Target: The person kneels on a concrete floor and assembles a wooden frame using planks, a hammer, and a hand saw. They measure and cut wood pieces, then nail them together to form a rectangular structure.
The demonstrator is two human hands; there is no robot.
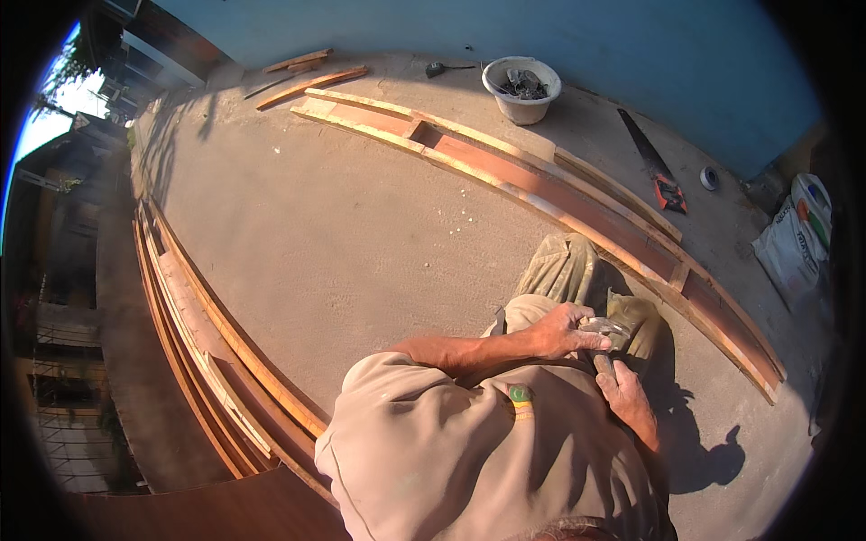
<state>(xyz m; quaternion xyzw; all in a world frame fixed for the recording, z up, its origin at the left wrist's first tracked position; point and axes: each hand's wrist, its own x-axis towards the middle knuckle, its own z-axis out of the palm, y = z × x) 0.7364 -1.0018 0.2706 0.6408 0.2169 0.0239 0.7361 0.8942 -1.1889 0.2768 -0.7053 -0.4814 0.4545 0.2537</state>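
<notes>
My left hand (561, 334) is in front of my knees, with its fingers closed around the grey, shiny end of a short tool (606, 330). Just below it, my right hand (626, 397) grips the darker, handle-like part (603, 363) of what seems to be the same tool. Its exact kind is too small and too covered by my fingers to make out. Beyond my knees lies a long, narrow wooden formwork channel (541, 187), with pale side boards, a reddish bottom and short cross blocks. Neither hand touches it.
Along the blue wall stand a white bucket (523, 110) of dark pieces, a tape measure (437, 68), a handsaw (663, 176), a tape roll (710, 178) and a white sack (790, 236). Loose wood strips (311, 86) lie far left. More long boards (216, 334) rest on the left.
</notes>
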